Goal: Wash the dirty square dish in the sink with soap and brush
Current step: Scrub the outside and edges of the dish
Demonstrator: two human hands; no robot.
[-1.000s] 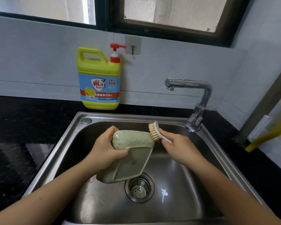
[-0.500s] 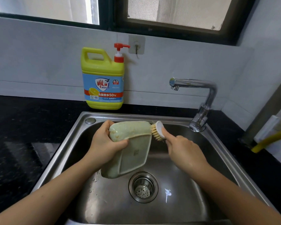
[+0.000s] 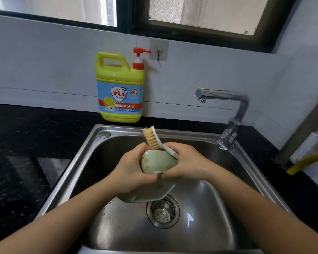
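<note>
A pale green square dish [image 3: 155, 165] with brown stains is held tilted above the steel sink [image 3: 92, 143], its underside toward me. My left hand [image 3: 132, 171] grips the dish on its left side. My right hand [image 3: 185, 162] grips a white-handled brush [image 3: 154, 139] and also presses on the dish's right side. The tan bristles stick up above the dish's top edge, pointing left. Both thumbs meet at the middle of the dish.
A yellow soap jug [image 3: 120, 88] with a red pump stands on the black counter [image 3: 26, 136] behind the sink. A chrome faucet [image 3: 226, 110] stands at the back right, with no water running. The drain strainer [image 3: 162, 210] lies below the dish. A yellow hose [image 3: 305, 162] lies at the far right.
The brush has moved from the dish's right edge up above its top edge. My right hand has come in onto the dish, which has turned more upright between both hands.
</note>
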